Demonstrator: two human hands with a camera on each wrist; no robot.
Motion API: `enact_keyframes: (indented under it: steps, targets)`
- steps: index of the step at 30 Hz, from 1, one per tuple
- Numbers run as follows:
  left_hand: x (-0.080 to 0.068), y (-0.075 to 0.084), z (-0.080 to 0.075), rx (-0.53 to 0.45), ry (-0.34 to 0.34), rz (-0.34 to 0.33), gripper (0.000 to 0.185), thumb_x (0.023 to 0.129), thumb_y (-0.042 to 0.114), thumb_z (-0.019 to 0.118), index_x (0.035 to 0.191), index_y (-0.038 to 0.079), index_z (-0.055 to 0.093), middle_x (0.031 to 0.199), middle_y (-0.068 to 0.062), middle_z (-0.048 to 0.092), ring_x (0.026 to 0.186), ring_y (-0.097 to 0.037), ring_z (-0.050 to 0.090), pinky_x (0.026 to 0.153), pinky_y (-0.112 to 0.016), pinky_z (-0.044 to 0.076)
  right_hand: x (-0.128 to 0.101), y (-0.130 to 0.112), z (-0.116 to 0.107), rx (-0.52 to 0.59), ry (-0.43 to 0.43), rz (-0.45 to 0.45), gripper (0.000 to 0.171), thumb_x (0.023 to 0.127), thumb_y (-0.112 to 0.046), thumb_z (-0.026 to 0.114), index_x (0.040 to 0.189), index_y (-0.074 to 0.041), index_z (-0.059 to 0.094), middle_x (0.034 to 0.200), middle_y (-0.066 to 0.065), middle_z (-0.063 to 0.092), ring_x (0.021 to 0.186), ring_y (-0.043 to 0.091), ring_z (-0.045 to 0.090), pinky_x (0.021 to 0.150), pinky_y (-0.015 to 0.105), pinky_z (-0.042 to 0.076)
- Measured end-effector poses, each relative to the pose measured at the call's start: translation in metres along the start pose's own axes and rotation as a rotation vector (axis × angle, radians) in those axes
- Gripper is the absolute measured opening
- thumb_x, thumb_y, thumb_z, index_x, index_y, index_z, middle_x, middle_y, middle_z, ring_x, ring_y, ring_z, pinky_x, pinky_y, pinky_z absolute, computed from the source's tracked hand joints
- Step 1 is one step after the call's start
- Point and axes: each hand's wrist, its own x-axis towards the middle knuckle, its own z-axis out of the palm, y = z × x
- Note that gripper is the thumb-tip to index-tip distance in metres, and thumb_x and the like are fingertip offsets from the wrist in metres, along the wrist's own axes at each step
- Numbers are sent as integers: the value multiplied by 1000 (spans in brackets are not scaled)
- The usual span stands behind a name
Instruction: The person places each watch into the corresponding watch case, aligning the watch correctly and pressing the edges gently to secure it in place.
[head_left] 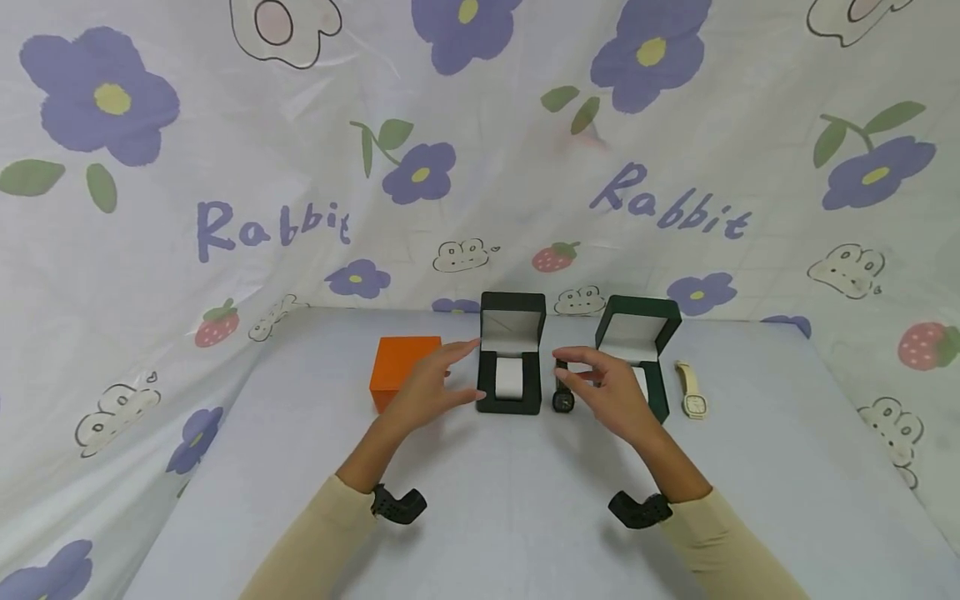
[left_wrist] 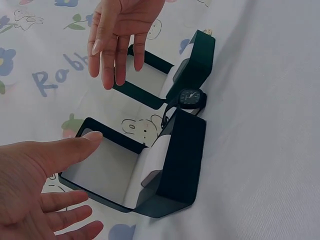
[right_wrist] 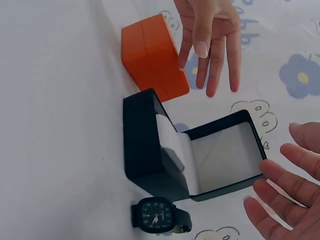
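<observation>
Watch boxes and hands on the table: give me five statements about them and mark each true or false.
1. The black box between the hands stands open, a white pillow inside. True.
2. The left hand grips the orange box. False: its fingers are straight and hold nothing, next to the black box.
3. A black watch lies on the table between the two open boxes. True.
4. The cream watch lies inside the green box. False: it lies on the table beside that box.
5. The right hand holds the black watch. False: it is open above it.
</observation>
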Motion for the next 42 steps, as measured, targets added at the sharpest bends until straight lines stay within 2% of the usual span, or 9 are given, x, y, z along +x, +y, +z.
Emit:
enact_keyframes:
  steps: [5,11,14,19,24,28,31,38,42]
  targets:
    - [6,0,6,-18,-33,-19,80,85,24,84,154,13,45,154,-9,48,141,-29,45,105,-48,50,0,6,1,13,13,13,34,99,-18,69,130,-4,67,131,13,67,119,30,63,93,46,56]
    - [11,0,14,24,-50,-17,81,85,23,85,154,11,45,153,-11,49,140,-30,46,106,-47,50,0,14,4,-5,29,80,34,99,-20,68,131,-7,67,131,9,68,122,25,62,90,27,55]
    - [14,-1,18,62,-56,-24,80,85,24,84,154,12,45,153,-11,49,140,-29,47,108,-44,48,0,19,6,-28,58,104,33,99,-19,68,130,-8,68,130,7,68,121,23,62,92,33,55]
    - [19,-3,23,76,-60,-35,79,86,21,84,154,11,45,153,-13,48,141,-31,45,113,-46,42,0,25,11,-50,98,147,33,98,-18,70,128,-6,68,128,9,69,119,27,63,93,46,56]
    - [24,-6,27,91,-57,-50,79,85,20,85,153,10,46,152,-14,50,140,-32,46,115,-47,40,-1,27,16,-71,95,183,36,98,-15,69,130,-1,65,130,15,67,122,31,62,98,46,55]
    - [28,-9,31,151,-71,-57,78,85,22,84,153,12,47,151,-14,50,138,-31,48,114,-45,41,-3,30,20,-85,108,202,40,98,-13,69,134,4,61,134,19,63,124,33,61,99,44,55]
    - [31,-9,33,197,-88,-60,78,85,22,85,153,12,47,151,-15,50,137,-31,49,114,-45,42,-4,31,22,-96,94,208,43,99,-10,66,136,9,57,137,24,60,126,37,60,100,45,54]
    - [37,-11,37,288,-115,-77,77,86,25,84,152,13,48,148,-16,51,132,-30,53,112,-43,44,-5,30,25,-129,-6,233,43,101,-5,58,138,18,50,139,33,54,127,44,57,100,50,52]
    - [41,-11,39,311,-129,-98,74,85,26,85,150,13,51,146,-15,52,129,-28,55,110,-40,47,-5,34,27,-154,-7,240,41,100,0,57,136,19,51,135,34,57,122,44,60,99,50,53]
